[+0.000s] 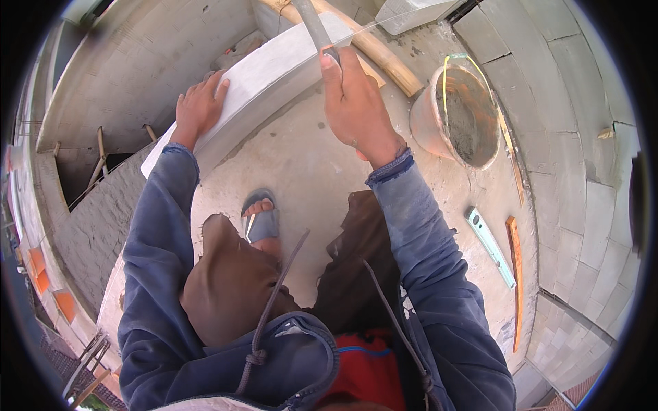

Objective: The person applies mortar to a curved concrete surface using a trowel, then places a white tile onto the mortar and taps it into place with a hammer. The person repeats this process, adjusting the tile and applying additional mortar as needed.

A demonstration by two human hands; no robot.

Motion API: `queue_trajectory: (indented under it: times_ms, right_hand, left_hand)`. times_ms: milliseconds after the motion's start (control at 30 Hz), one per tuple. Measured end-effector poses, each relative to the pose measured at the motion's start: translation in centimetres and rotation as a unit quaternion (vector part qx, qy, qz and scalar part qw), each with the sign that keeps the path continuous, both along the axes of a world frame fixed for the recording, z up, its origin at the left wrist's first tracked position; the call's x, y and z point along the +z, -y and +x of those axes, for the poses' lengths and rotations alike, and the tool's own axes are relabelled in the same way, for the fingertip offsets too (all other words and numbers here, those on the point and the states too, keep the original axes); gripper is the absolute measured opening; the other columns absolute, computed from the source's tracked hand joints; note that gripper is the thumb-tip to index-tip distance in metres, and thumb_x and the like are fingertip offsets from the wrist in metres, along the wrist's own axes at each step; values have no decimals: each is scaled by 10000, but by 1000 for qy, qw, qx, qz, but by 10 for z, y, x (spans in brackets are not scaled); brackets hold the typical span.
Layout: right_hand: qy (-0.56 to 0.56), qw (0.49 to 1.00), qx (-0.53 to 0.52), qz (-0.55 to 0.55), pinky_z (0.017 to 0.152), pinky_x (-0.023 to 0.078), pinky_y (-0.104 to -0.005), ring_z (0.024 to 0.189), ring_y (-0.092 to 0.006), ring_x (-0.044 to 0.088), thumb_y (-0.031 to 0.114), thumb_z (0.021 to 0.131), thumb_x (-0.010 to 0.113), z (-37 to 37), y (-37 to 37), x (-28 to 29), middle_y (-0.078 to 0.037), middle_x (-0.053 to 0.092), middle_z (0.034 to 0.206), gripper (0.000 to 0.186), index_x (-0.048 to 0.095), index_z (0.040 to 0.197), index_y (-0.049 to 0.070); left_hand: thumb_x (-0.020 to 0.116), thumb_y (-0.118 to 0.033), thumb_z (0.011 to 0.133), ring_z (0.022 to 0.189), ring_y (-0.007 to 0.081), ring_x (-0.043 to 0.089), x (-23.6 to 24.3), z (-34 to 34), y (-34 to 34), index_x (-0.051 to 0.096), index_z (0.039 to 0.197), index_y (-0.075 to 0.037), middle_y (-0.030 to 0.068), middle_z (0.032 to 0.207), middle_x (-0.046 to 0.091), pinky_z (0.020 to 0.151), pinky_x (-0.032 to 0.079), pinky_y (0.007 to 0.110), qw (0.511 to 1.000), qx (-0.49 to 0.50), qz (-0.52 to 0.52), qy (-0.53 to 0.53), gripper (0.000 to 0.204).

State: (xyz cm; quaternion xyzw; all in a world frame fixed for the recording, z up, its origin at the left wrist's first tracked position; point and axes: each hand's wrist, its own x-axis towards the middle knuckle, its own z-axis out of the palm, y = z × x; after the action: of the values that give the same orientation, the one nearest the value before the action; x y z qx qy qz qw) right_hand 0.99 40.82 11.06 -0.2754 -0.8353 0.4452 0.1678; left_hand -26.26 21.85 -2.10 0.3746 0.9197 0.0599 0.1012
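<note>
Block [271,61] by the left edge of the floor [301,154]: best held steady under left hand [199,108], loosely spread, with right hand [360,106] wrapped firmly round grey tool [312,24].

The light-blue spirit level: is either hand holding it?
No: the spirit level lies on the floor, while the left hand rests on a pale block and the right hand holds a grey tool.
</note>
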Motion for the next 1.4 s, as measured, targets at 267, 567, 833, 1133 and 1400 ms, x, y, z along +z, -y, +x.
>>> queue_trajectory:
  times_ms: [267, 567, 833, 1133, 1400]
  right_hand:
    - [143, 989, 14, 30, 818, 539, -651, 885, -568, 707, 363, 1168, 436, -4, -32, -58, -352, 725, 911, 395, 527, 1242, -14]
    - [183, 983, 9, -17, 900, 533, -632, 996, -558, 700, 390, 1171, 411, 5, -5, -60, -361, 725, 1020, 453, 571, 1238, -29]
    - [-30, 997, 47, -59, 794, 532, -560, 858, -503, 698, 400, 1180, 441, 0, 37, 18, -290, 715, 903, 461, 586, 1247, -33]
    - [-259, 938, 225, -40, 565, 413, -302, 595, -99, 518, 457, 1204, 387, -35, 91, 40, -16, 544, 698, 502, 583, 1312, 8]
    - [80, 951, 293, 61, 671, 490, -529, 723, -482, 663, 410, 1176, 454, -44, 95, -75, -246, 655, 781, 425, 571, 1267, 11]
  left_hand:
    - [355, -601, 1139, 1497, 386, 527, -5, -1, -9, 504, 1624, -299, 109, 1589, 610, 1262, 316, 671, 1000, 3, 1, -2, 590]
    - [349, -584, 1149, 1420, 386, 591, -4, 9, -15, 509, 1618, -288, 127, 1536, 649, 1211, 382, 632, 999, -13, 7, -43, 578]
    - [380, -638, 1130, 1505, 373, 521, 4, 0, 9, 494, 1635, -278, 116, 1613, 586, 1260, 303, 697, 1000, 4, 15, -19, 631]
    - [540, -573, 1113, 1453, 401, 578, 24, -23, 231, 569, 1592, -187, 192, 1563, 624, 1230, 415, 530, 986, 154, 23, 58, 616]
    - [560, -442, 1150, 1402, 381, 623, 2, -2, 235, 527, 1603, -117, 230, 1509, 646, 1145, 499, 475, 939, 218, 172, 202, 559]
